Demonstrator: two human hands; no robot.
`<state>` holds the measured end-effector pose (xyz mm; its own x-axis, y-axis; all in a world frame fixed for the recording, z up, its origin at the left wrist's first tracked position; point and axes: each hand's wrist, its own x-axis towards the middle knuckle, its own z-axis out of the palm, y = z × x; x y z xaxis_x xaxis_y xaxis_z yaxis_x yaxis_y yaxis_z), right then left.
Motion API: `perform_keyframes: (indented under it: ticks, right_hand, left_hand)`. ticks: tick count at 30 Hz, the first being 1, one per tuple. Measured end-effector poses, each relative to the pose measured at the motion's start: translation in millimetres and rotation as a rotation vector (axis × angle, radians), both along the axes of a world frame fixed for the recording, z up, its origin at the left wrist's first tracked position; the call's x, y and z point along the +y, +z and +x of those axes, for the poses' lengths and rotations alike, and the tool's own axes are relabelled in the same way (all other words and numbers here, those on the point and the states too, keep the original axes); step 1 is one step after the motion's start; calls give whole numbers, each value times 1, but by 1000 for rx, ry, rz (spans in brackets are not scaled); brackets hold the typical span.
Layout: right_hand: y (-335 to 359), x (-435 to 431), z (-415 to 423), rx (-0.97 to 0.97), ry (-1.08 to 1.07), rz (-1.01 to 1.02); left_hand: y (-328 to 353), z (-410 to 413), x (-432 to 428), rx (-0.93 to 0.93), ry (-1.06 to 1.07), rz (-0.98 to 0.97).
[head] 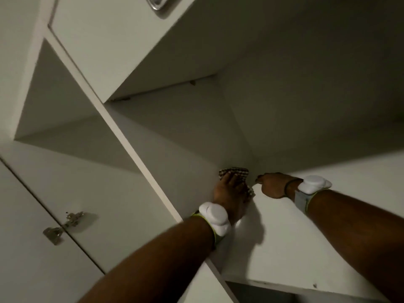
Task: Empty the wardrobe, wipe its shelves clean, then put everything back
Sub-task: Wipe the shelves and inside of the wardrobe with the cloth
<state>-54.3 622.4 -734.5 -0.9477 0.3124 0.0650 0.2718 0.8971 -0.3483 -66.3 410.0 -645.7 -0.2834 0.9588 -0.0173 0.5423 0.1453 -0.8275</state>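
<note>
Head view: left hand presses flat on crumpled brown-checked cloth, right hand curled, grip unclear.

white shelf, checkered cloth on it

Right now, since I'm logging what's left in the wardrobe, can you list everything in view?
cloth: one, brown-and-white check, at the shelf's back corner
shelf: one, white, under both hands
hinge: one, metal, on the door at lower left
handle: one, metal, on the white panel at top
wrist pods: two, white, one on each wrist
left hand: one, pressing the cloth
right hand: one, fingers curled, resting on the shelf beside the cloth
</note>
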Motion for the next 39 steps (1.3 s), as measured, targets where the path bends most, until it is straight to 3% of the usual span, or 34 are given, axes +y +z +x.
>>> perform_keyframes:
  ticks: [3,7,9,12,14,17,20,24,28,32,35,37,39]
  right_hand:
    - [15,-18,-4,-46,-26,47]
    - [12,-37,-5,-143,-80,131]
    - [9,-39,-7,-170,-102,136]
    - [17,-43,-2,-180,-116,83]
    - [19,-41,-1,-175,-115,46]
    - [20,-43,5,-165,-89,44]
    - [14,-45,4,-154,-73,74]
    - [14,-46,0,-154,-116,75]
    - [14,-52,-2,-186,-136,35]
    - [16,-53,-1,-276,-94,48]
    - [12,-49,-6,-313,-52,67]
    - [2,-42,-15,-301,-54,55]
    - [7,-46,-9,-276,-69,15]
  left_hand:
    - [74,-16,-22,85,-210,207]
    - [156,-154,-28,-79,164,468]
    - [188,-121,-40,-76,185,620]
    - [174,-7,-55,86,-177,687]
    - [127,28,-62,140,-295,536]
    - [26,33,-76,107,-61,98]
    - [-25,46,-83,76,6,-116]
    - [32,40,-79,61,-47,-9]
    - [131,29,-78,137,-133,335]
    - [197,48,-82,224,36,552]
    - [182,62,-85,308,88,591]
    - [147,56,-90,351,58,496]
    - [90,49,-98,269,17,350]
